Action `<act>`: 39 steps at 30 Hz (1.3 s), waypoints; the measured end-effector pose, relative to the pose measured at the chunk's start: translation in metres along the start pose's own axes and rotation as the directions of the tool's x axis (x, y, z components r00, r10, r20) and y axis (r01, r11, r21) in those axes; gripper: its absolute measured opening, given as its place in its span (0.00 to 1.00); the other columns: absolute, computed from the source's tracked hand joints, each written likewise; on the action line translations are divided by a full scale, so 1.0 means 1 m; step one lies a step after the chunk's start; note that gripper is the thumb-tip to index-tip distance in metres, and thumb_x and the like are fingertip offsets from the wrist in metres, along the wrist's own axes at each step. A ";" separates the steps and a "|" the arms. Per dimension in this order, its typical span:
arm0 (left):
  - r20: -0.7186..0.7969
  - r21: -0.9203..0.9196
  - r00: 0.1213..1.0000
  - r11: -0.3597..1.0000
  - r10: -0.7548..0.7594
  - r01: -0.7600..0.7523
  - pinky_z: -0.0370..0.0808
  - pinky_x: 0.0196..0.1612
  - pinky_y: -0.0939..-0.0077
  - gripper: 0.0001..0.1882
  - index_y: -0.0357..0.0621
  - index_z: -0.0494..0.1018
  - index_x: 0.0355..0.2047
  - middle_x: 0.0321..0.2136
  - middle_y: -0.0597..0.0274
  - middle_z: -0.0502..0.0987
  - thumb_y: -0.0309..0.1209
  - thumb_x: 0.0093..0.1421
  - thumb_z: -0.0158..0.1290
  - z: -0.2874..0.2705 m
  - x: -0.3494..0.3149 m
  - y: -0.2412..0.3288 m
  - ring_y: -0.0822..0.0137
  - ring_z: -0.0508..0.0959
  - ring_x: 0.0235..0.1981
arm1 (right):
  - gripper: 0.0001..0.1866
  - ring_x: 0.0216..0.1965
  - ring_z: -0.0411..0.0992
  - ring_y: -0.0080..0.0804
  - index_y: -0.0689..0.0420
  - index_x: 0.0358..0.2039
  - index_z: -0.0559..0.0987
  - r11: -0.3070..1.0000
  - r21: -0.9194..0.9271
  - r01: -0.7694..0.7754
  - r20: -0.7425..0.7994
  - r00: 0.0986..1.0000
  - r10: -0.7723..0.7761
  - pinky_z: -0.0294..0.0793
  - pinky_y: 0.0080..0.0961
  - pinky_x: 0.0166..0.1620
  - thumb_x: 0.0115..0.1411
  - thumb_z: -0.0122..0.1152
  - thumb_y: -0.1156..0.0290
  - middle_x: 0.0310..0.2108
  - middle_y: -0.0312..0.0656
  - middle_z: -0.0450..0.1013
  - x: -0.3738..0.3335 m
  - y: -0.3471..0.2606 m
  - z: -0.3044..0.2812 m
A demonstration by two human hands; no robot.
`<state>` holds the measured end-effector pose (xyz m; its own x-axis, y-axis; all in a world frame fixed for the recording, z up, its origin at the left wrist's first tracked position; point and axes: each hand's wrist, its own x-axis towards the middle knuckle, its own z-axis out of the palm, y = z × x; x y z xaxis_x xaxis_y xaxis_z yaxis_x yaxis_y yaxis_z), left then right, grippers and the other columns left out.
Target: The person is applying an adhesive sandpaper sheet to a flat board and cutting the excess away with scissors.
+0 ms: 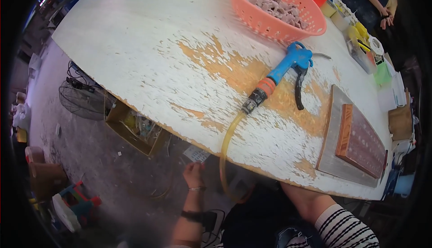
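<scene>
My left hand [194, 174] hangs below the table's front edge, its fingers curled in; whether they hold anything is too small to make out. My right hand [297, 195] reaches under the table edge, so its fingers are hidden and only the wrist and forearm show. Above them on the worn white table [135, 68] lies a blue air blow gun [288, 63] with a black lever and a thin bent metal nozzle. From its orange and black coupling a yellowish hose [223, 153] drops over the edge between my arms. Neither hand visibly touches the gun.
A pink perforated basket [274, 23] of small greyish pieces stands at the back. A wooden block [360, 142] rests on a grey board [328, 135] at right. Boxes and bottles line the far edge, near another person's hands [386, 18]. A fan [81, 97] and cardboard box [130, 135] sit left.
</scene>
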<state>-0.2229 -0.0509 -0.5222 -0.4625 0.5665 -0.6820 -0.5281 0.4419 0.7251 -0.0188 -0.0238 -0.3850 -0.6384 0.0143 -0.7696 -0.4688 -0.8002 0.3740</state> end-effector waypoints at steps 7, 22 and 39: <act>0.063 -0.163 0.996 0.984 -0.067 0.077 0.77 0.34 0.78 0.04 0.36 0.71 0.28 0.29 0.56 0.77 0.21 0.54 0.56 0.012 -0.015 0.004 0.65 0.79 0.29 | 0.31 0.34 0.70 0.24 0.63 0.45 0.71 0.980 0.188 -0.066 0.045 0.997 0.058 0.70 0.23 0.36 0.64 0.43 0.43 0.35 0.41 0.70 0.013 0.007 0.003; 0.141 -0.175 0.990 0.983 -0.024 0.049 0.78 0.34 0.80 0.06 0.39 0.70 0.30 0.29 0.57 0.77 0.22 0.55 0.57 0.012 -0.037 0.009 0.66 0.79 0.30 | 0.28 0.38 0.71 0.26 0.62 0.48 0.71 0.830 0.513 -0.218 0.143 0.975 0.167 0.71 0.25 0.41 0.66 0.42 0.47 0.39 0.43 0.70 0.024 0.020 0.009; 0.107 -0.333 0.951 0.891 -0.290 0.309 0.77 0.36 0.76 0.05 0.39 0.69 0.32 0.30 0.58 0.75 0.23 0.56 0.54 -0.004 -0.042 0.017 0.68 0.77 0.31 | 0.26 0.42 0.72 0.29 0.62 0.50 0.70 0.570 0.737 -0.363 0.280 0.932 0.230 0.72 0.27 0.46 0.68 0.41 0.51 0.43 0.44 0.71 0.022 0.027 0.019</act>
<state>-0.2149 -0.0698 -0.4811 -0.2104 0.4855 -0.8485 -0.8505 0.3371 0.4038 -0.0570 -0.0331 -0.3819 -0.8740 -0.0029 -0.4859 -0.4858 -0.0198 0.8738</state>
